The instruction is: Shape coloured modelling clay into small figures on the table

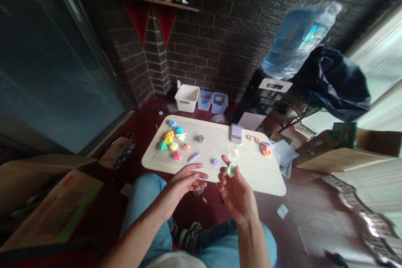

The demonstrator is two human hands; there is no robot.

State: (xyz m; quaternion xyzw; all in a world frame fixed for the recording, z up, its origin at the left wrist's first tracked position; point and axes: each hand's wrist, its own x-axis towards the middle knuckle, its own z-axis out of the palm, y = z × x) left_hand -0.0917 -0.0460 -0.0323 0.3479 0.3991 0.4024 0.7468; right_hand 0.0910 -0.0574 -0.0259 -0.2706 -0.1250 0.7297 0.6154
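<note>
A small piece of pale green modelling clay (230,170) rests in my right hand (238,194), against the fingers and near the thumb, with the palm turned up. My left hand (187,182) is empty, its fingers stretched out and apart over the table's near edge. Just beyond the hands, a purple clay ball (215,162) and a purple clay roll (194,157) lie on the low table (257,176). Farther left are several coloured lumps, among them a pink one (176,155), a yellow one (173,146) and a grey one (200,138).
At the table's right end lie orange and purple clay shapes (265,148) and a small card-like box (236,133). A white bin (187,99) and clear tubs (219,101) stand behind. A water dispenser (256,104) is at back right; a cardboard box (53,209) sits left.
</note>
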